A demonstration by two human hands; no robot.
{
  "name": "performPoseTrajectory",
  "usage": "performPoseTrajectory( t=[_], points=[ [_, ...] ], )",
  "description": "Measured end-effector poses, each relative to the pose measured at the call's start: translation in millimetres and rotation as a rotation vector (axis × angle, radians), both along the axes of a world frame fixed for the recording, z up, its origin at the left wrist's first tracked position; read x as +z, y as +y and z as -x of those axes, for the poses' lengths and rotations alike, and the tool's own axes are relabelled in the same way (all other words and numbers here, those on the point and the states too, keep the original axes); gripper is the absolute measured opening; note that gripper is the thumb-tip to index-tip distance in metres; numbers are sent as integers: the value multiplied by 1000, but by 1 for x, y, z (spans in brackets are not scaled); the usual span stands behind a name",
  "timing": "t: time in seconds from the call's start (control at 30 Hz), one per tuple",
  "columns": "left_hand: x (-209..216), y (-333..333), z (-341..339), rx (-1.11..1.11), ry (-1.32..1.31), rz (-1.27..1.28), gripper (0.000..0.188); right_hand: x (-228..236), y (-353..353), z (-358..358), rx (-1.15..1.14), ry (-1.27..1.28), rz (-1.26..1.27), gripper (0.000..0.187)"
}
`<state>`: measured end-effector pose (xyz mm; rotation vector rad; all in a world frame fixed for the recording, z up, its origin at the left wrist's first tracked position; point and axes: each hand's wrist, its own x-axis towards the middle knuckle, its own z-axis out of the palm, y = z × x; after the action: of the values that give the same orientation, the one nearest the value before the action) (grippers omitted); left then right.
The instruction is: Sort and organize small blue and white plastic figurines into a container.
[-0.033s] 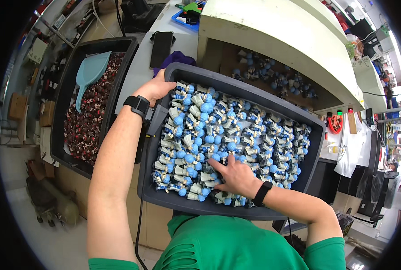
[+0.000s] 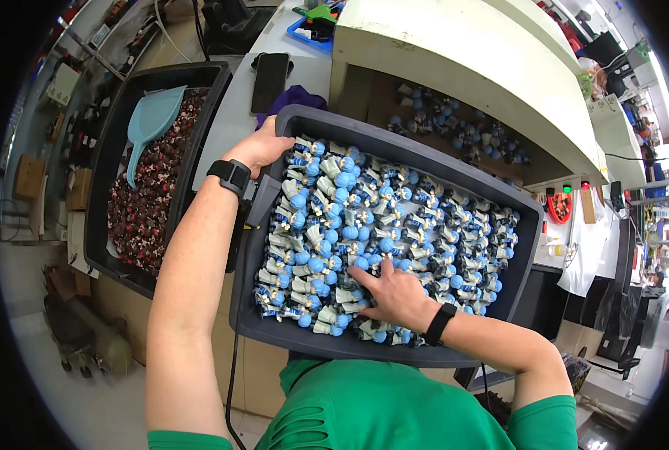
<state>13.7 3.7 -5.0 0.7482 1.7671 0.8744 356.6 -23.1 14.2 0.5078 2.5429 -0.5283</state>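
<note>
A dark grey plastic tray (image 2: pixel 526 255) sits tilted in front of me, filled with rows of small figurines (image 2: pixel 340 196) with round blue heads and whitish, blue and black bodies. My left hand (image 2: pixel 262 145) is closed over the tray's far left corner, gripping the rim. Over the middle of the near half lies my right hand (image 2: pixel 399 297), its index finger and thumb stretched apart. Its fingertips rest on or just above the figurines, and I see nothing held in it. The other right-hand fingers are partly hidden.
Left of the tray stands a black bin (image 2: pixel 98 217) of dark red and brown small pieces, with a light blue dustpan (image 2: pixel 151 124) on top. Beyond are a phone (image 2: pixel 270 82), a purple cloth (image 2: pixel 293 101) and a pale cabinet (image 2: pixel 454 56) with more figurines inside.
</note>
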Motion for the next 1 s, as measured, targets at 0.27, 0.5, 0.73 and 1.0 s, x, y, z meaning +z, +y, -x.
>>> performPoseTrajectory(
  t=[0.27,0.5,0.73,1.0],
  points=[
    [0,-1,0,21,-71,35,59,3,5,0,-41,-71,109,77],
    [2,-1,3,23,-84,-1,57,-2,10,-16,-46,-3,171,77],
    [6,0,-2,57,-91,4,56,-7,13,-23,-80,66,243,69],
    [12,-2,-10,26,-34,-5,59,5,56,-34,-485,184,894,69]
  ],
)
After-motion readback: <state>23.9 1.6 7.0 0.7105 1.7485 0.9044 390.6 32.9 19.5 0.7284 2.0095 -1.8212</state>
